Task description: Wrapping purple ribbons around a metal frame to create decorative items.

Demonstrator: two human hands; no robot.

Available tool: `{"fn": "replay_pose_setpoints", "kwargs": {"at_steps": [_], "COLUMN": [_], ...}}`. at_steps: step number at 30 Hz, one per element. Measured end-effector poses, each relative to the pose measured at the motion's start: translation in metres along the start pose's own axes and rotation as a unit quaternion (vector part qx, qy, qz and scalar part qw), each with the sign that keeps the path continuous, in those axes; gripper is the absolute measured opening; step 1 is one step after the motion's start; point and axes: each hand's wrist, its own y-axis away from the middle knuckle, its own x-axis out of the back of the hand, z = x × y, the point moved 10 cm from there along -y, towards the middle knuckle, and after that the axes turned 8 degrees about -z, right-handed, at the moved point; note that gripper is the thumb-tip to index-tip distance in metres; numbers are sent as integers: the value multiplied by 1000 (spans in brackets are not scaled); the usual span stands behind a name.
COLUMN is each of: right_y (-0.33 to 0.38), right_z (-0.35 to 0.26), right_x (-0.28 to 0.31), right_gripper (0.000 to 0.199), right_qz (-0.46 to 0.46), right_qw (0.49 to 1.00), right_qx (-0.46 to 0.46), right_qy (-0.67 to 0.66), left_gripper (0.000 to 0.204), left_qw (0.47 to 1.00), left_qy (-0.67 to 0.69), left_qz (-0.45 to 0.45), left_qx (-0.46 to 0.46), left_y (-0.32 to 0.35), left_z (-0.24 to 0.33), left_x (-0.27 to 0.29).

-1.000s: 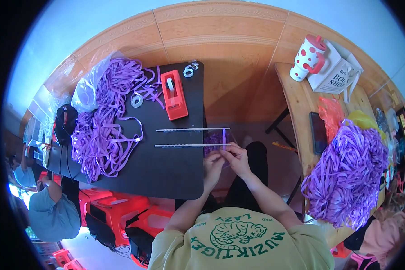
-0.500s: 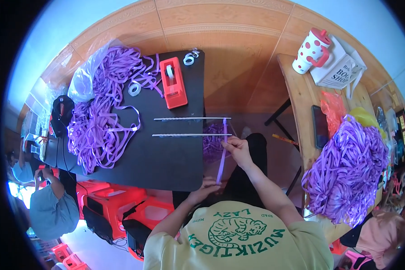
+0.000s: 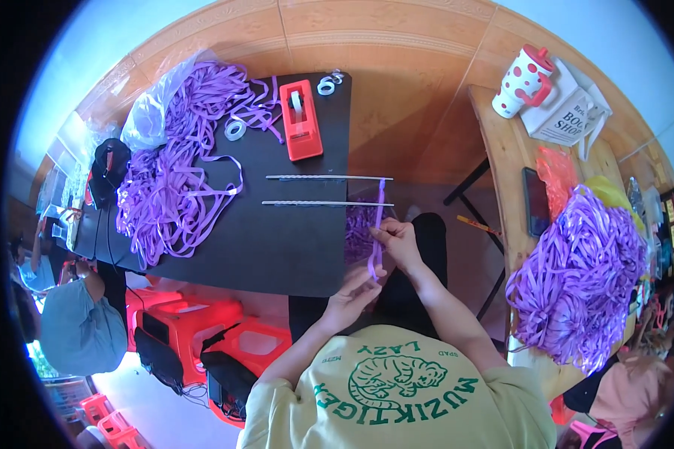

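Two thin metal rods (image 3: 329, 203) lie side by side on the black table (image 3: 277, 251), their right ends sticking out past its edge. A narrow purple ribbon (image 3: 380, 213) is looped over those ends and comes down toward me. My right hand (image 3: 401, 245) pinches the ribbon a little below the nearer rod. Lower down, my left hand (image 3: 352, 299) has its fingertips on the ribbon's bent lower part, thumb and fingers closed about it. The exact tip of the ribbon is hard to make out there.
Heaped purple ribbon (image 3: 168, 202), a red tape dispenser (image 3: 301, 138) and tape rolls (image 3: 235, 129) sit on the black table. On the wooden table (image 3: 494, 150) at right are more ribbon (image 3: 577, 277), a phone (image 3: 534, 202) and a spotted tumbler (image 3: 523, 82). Red stools (image 3: 176, 322) stand at left.
My left hand has moved up and slightly right along the ribbon, whose lower part now bends instead of hanging straight. My right hand keeps its pinch. The whole view has shifted slightly.
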Motion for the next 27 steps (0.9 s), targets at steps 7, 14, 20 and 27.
{"fn": "replay_pose_setpoints", "kwargs": {"at_steps": [7, 14, 20, 27], "right_y": [4, -2, -3, -2], "right_z": [2, 1, -3, -13], "right_x": [6, 5, 11, 14], "right_gripper": [8, 14, 17, 12], "right_qz": [6, -10, 12, 19], "right_qw": [999, 1000, 997, 994], "right_qx": [-24, 16, 42, 50], "right_qy": [-20, 23, 62, 92], "left_gripper": [52, 45, 36, 36], "left_qw": [993, 979, 976, 968], "left_qy": [1, 71, 98, 115], "left_qz": [56, 56, 47, 106], "left_qx": [102, 185, 186, 199], "left_y": [-9, 8, 14, 34], "left_z": [-22, -39, -18, -24], "left_x": [3, 4, -4, 13]}}
